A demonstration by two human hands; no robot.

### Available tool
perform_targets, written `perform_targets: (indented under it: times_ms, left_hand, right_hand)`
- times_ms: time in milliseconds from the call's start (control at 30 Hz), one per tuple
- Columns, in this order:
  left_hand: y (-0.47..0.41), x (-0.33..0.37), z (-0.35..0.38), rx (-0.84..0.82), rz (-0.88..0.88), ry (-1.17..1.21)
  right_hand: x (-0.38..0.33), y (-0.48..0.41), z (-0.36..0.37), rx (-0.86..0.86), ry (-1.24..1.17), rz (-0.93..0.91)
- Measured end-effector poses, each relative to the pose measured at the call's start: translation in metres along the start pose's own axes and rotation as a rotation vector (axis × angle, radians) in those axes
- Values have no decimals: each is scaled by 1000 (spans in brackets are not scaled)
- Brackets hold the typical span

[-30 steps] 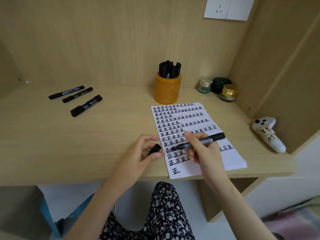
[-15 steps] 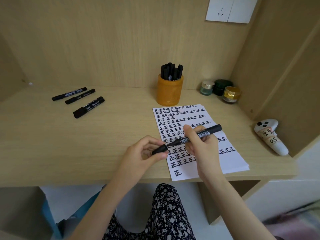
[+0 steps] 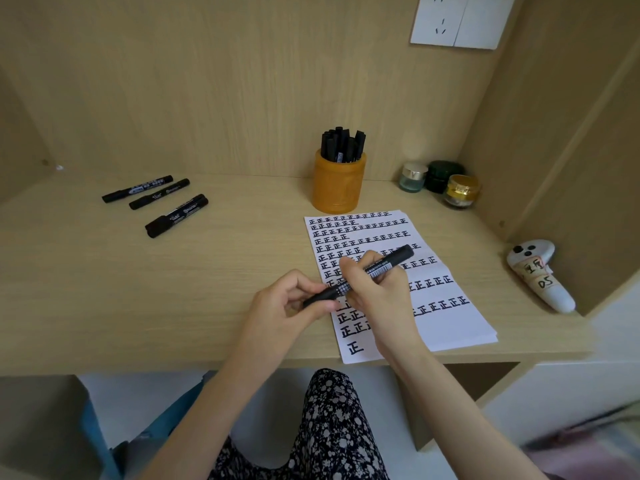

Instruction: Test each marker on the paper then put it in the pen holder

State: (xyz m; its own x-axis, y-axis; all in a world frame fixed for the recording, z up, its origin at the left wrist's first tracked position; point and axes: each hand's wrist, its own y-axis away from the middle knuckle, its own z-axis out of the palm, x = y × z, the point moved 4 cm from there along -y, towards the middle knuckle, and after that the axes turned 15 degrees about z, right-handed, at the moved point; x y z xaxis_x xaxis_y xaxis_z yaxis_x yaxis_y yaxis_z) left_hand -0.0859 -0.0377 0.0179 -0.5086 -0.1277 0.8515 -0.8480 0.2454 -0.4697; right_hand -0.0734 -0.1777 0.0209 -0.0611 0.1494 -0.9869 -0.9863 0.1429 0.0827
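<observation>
On my feed both hands meet on one marker (image 3: 391, 261), held just above the paper (image 3: 450, 327) — the right hand (image 3: 377, 296) grips the barrel, the left hand (image 3: 280, 306) pinches the cap (image 3: 318, 297) end. I can't tell whether the cap is fully seated. The holder (image 3: 337, 188), full, stands just behind the paper — spare markers (image 3: 159, 202) lie well left on the desk (image 3: 207, 289).

Home desk (image 3: 104, 289) with cosmetic jars (image 3: 441, 178)
</observation>
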Motion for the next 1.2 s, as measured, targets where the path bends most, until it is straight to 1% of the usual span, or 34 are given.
perform_targets:
  times_ms: [133,267,333,367,433,467,500,533,567,633,700,767,867,1067,1133,1200]
  left_hand:
    - [-4,-2,1,5,7,-8]
    - [-6,0,1,6,0,-22]
    - [-9,2,-1,10,6,-43]
    - [-11,4,-2,10,12,-55]
    - [-15,6,-7,10,20,-99]
    - [-18,6,-10,9,24,-136]
    - [-20,6,-13,2,28,-178]
    - [-22,5,-15,-7,32,-218]
    - [-25,4,-16,-13,37,-249]
    - [-30,2,-17,-4,51,-277]
    - [-37,1,-16,22,68,-274]
    - [-45,0,-15,53,81,-272]
    - [-58,-1,-16,95,96,-268]
    - [-82,-4,-19,150,157,-236]
    - [-91,-8,-20,176,127,-215]
    - [-96,-16,-22,185,38,-174]
  right_hand:
    - [-1,-4,0,-17,-7,12]
    - [0,-8,1,-83,8,40]
    - [0,-11,-1,-111,29,92]
    - [-1,-14,-4,-96,41,127]
    - [-5,-21,-14,27,100,147]
    - [-9,-24,-22,127,170,103]
    - [-15,-25,-29,218,260,21]
    - [-21,-26,-34,265,352,-81]
    - [-28,-26,-34,252,437,-185]
    - [-35,-25,-23,122,597,-328]
    - [-34,-27,-8,-25,714,-386]
    - [-33,-30,4,-106,769,-424]
    - [-39,-38,9,-123,790,-448]
    - [-54,-63,17,-214,815,-414]
    - [-57,-73,20,-231,834,-448]
    - [-63,-89,20,-185,829,-525]
